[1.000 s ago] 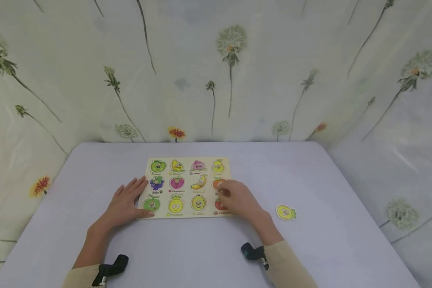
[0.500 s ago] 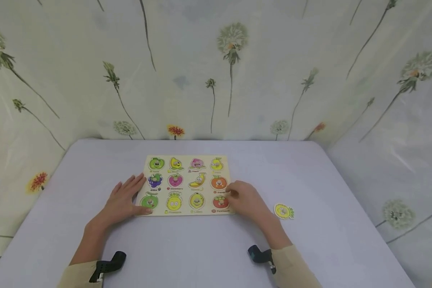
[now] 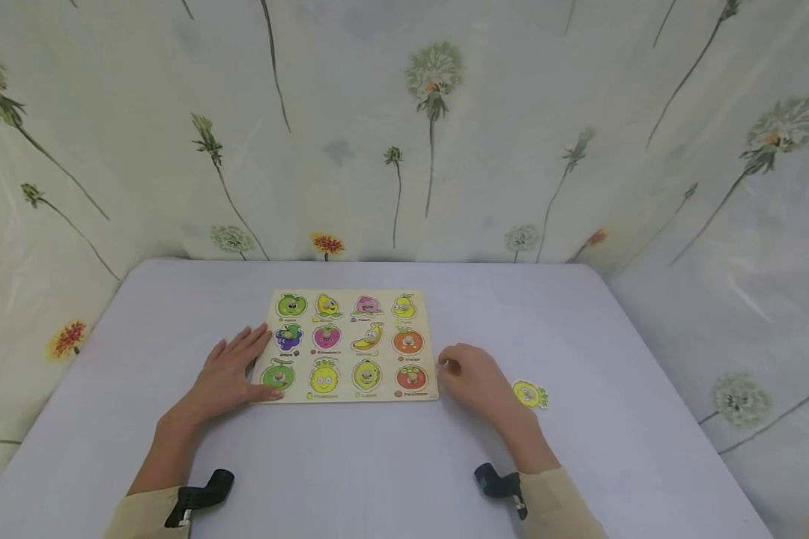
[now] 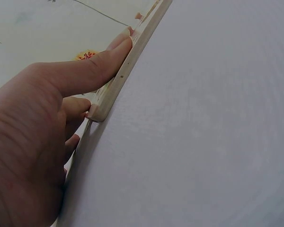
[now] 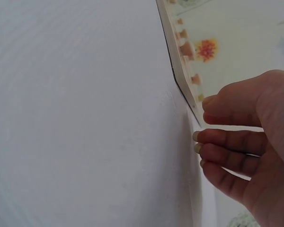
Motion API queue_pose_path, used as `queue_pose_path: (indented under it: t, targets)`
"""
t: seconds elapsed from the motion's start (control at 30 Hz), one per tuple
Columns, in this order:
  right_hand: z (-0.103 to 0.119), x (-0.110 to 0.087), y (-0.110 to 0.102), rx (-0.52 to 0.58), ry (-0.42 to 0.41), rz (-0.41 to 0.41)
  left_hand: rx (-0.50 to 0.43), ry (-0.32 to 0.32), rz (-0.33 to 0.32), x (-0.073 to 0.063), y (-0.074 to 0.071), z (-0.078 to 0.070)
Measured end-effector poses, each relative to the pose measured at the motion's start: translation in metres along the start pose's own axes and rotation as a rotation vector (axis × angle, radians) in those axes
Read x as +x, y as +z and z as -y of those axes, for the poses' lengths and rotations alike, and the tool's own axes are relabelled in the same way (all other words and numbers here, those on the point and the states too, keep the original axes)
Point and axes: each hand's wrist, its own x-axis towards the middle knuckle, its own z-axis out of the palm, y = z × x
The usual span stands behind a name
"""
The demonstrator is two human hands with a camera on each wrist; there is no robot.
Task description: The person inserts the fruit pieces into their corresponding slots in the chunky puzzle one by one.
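Observation:
A wooden fruit puzzle board (image 3: 350, 358) lies flat on the table, its pictured fruit set in rows, most with small knobs. My left hand (image 3: 232, 374) rests at its left side with the fingers spread. In the left wrist view the thumb (image 4: 97, 71) lies along the board's edge near the corner. My right hand (image 3: 475, 378) is just off the board's right side, fingers loosely bent and holding nothing. In the right wrist view the fingertips (image 5: 201, 147) are near the board's corner. A loose yellow pineapple piece (image 3: 529, 394) lies on the table beyond the right wrist.
A white cloth (image 3: 350, 471) covers the table. Behind it hangs a backdrop (image 3: 485, 150) printed with dandelions and flowers. A black wrist camera (image 3: 202, 494) is strapped at the left sleeve, and another black camera (image 3: 499, 483) at the right sleeve.
My right hand has drawn back to the right from the orange and persimmon pieces, off the board, uncovering both. The left hand stays at the board's left side.

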Motion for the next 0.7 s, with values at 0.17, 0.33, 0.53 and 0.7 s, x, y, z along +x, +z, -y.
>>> queue_pose_path:
  t: [0.17,0.33,0.53,0.7]
  targets:
    - [-0.007,-0.004,-0.002,-0.025,0.037,-0.008,-0.013,0.001,-0.005,0.0,-0.001,-0.002]
    - [-0.013,-0.009,-0.006,-0.026,0.07,-0.021,0.005,-0.004,0.005,0.001,0.0,0.0]
    - [-0.024,-0.017,-0.011,-0.052,0.094,-0.039,0.001,0.002,-0.002,0.001,-0.001,-0.001]
    - [-0.035,-0.023,-0.016,-0.075,0.096,-0.071,-0.001,-0.001,-0.003,0.0,-0.001,-0.001]
